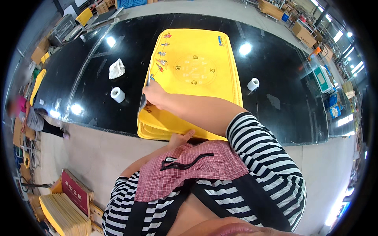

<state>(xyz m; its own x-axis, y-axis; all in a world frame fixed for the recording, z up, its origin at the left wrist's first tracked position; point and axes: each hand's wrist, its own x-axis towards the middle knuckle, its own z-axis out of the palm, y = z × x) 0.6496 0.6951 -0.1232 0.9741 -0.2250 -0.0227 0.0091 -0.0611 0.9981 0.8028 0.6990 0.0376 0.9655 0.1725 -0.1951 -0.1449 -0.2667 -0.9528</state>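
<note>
A stack of yellow printed mats (220, 70) with rounded corners lies on the black table. The top mat carries a faint round design and small cartoon figures along its left side. My right arm reaches across it, and my right hand (155, 95) is closed at the left edge. A dark grey piece shows beside those fingers; I cannot make out whether it is a tool or the mat's underside. At the near edge, my left hand (181, 139) grips the mats with its thumb on top, the other fingers mostly hidden. Near the front, the layers gap apart.
Left of the mats are a crumpled white cloth (116, 69) and a white roll (117, 94). Another white roll (253, 83) stands to the right. A green-and-white box (323, 79) is by the table's right end. Another person (33, 118) is at far left.
</note>
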